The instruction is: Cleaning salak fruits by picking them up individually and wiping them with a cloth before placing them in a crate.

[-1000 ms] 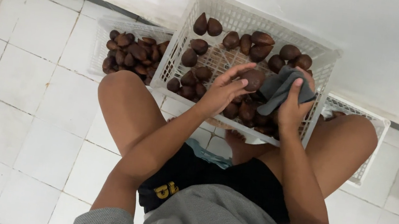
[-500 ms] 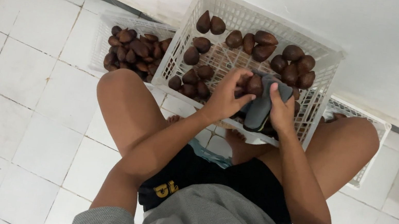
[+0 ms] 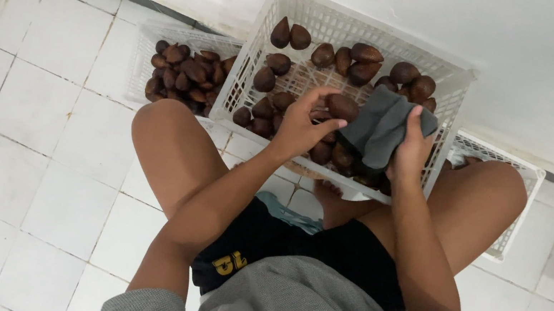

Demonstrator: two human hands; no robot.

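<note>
A: Your left hand (image 3: pixel 299 128) pinches 1 brown scaly fruit (image 3: pixel 342 107) over the middle white crate (image 3: pixel 267 17); your right hand (image 3: pixel 411 149) clutches the grey cloth (image 3: pixel 379 123) just beside it.

B: Turn the fruit against the cloth, grip firm, above the heap. A 2nd crate of fruit (image 3: pixel 184 70) sits left, a 3rd crate (image 3: pixel 509 202) right.

brown fruit (image 3: pixel 342 107), grey cloth (image 3: pixel 380 126), white crate (image 3: pixel 352 29)
</note>
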